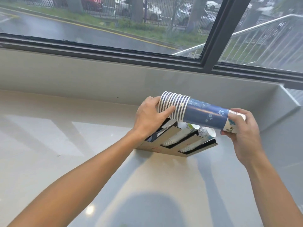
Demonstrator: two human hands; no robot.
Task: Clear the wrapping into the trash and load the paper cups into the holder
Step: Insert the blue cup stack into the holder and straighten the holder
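Observation:
A stack of nested blue paper cups (199,111) is held sideways in the air, just above the cup holder. My left hand (150,117) grips the rim end of the stack at the left. At the right, my right hand (241,130) grips the white-patterned bottom end. The holder (167,147) is a flat rack with black slots resting on the counter. Two of its slots carry white cup stacks (180,135), and the leftmost slot looks dark. No wrapping is visible.
The holder sits on a glossy pale counter (82,153) against a grey sill wall (98,79) below a large window (114,30). A raised ledge (282,108) closes the counter at the far right.

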